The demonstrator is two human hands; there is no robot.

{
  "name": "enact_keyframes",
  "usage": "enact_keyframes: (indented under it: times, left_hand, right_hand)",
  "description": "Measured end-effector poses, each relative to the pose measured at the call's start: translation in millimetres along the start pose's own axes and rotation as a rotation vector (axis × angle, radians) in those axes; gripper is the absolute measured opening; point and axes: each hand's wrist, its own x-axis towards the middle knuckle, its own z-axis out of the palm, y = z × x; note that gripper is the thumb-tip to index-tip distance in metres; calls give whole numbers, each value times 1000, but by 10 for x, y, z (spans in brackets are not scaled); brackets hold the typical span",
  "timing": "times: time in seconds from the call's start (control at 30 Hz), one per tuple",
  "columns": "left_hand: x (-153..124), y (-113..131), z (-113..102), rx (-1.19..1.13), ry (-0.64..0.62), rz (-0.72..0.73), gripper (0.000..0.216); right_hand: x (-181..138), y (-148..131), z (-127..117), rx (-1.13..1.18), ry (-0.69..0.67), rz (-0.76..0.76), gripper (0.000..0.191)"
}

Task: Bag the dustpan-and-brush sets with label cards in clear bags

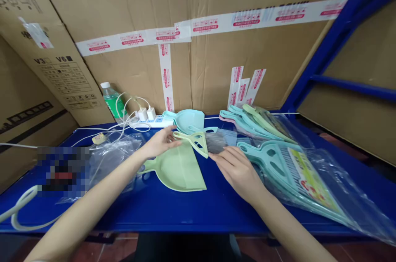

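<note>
A light green hand brush (pixel 199 140) with grey bristles is held up between my two hands, above the dustpans. My left hand (pixel 162 142) has its fingers closed about the handle end. My right hand (pixel 236 169) pinches the lower corner of the brush head beside the bristles. Beneath, a light green dustpan (pixel 177 169) lies with its handle to the left, partly hidden by my left hand. Behind it is a light blue dustpan (pixel 190 119). A light blue brush (pixel 212 129) lies just behind the green one, partly covered by it.
Bagged blue dustpan-and-brush sets (pixel 275 159) lie at right, with more sets (pixel 253 119) behind. Clear plastic bags (pixel 114 156) lie at left. A power strip (pixel 157 121) with cables and a bottle (pixel 113 99) stand against the cardboard (pixel 139 68). The blue table (pixel 185 212) has a front edge.
</note>
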Motion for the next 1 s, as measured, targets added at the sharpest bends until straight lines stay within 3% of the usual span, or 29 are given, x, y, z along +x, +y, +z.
enact_keyframes:
  times: [0.23,0.37,0.5,0.73,1.0]
  left_hand:
    - [-314,67,-202,-72,-52,11,24]
    - [-566,112,-233,42,-120,37,20]
    - [-793,166,-221,177,-2,61,21]
    - [-992,27,-249,194,-15,6,26]
    - [-1012,-89,-238,247,-28,-4,28]
  right_hand:
    - [20,-86,-8,75,-43,-166,33]
    - [42,-169,8,117,-57,-259,31]
    - [48,-231,58,140,-65,-305,28]
    - [20,-257,144,177,-263,-201,30]
    - [-40,-228,155,259,-515,-131,32]
